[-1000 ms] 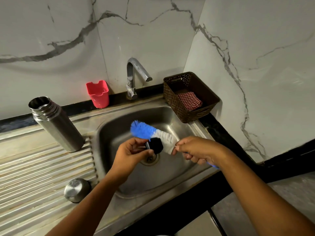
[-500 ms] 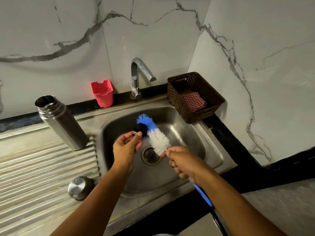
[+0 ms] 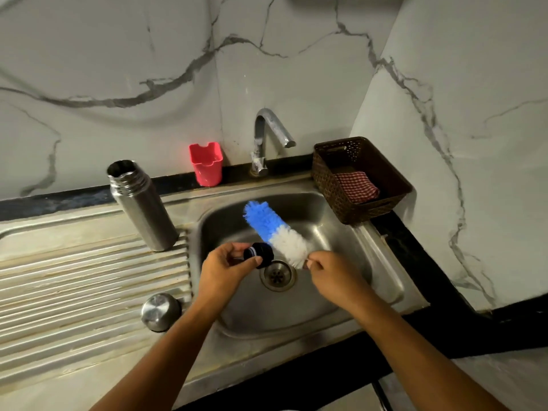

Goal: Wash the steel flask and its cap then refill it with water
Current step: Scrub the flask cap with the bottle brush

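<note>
Left grip (image 3: 225,269) pinched the black stopper (image 3: 258,254); right grip (image 3: 329,272) clamped the brush (image 3: 275,232) (turning the stopper against the bristles seemed best).

Flask (image 3: 142,206): brushed steel, dull sheen. Steel cap (image 3: 160,311): glossy, mirror-like. Sink (image 3: 382,274): matt steel, ribbed drainboard. Brush (image 3: 275,232): soft blue-white bristles. Basket (image 3: 326,185): woven brown plastic; checked cloth (image 3: 357,186) inside. Wall (image 3: 118,54): polished marble.

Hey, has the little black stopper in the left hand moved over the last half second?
Yes. The black stopper, pinched by the left hand, has dropped back from nearer the tap toward the person and is now held just up-left of the drain.
</note>
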